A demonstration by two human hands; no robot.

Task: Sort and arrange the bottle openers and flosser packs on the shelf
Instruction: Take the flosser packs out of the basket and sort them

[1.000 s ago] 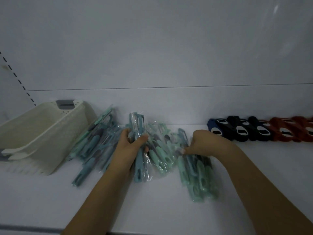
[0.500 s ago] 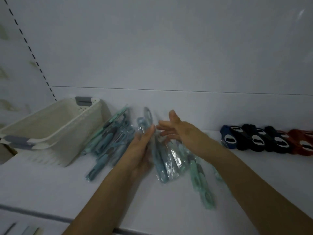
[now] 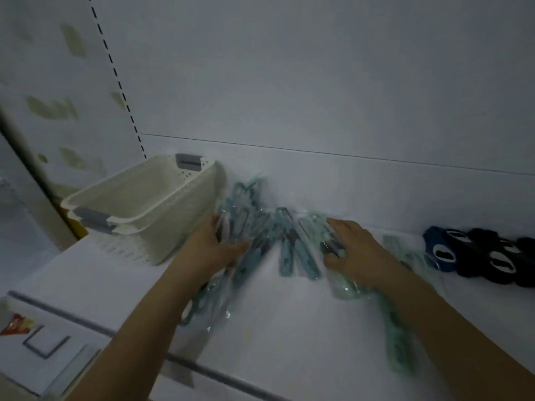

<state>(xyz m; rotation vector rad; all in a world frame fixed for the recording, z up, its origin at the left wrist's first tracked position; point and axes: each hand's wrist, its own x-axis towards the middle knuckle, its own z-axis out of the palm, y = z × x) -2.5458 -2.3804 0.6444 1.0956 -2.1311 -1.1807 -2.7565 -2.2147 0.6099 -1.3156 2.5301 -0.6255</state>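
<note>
— What is seen at the left of the shelf (image 3: 289,328)?
— Stacked cream baskets (image 3: 150,209); their contents cannot be told.
— And the hands?
— The flosser packs (image 3: 286,241) are pressed by the left hand (image 3: 215,248) and right hand (image 3: 357,250), fingers loosely spread; earlier these were raised. Bottle openers (image 3: 474,256) are lined up at right.

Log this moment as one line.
left hand on flosser packs | right hand on packs | bottle openers lined right | basket left
</note>
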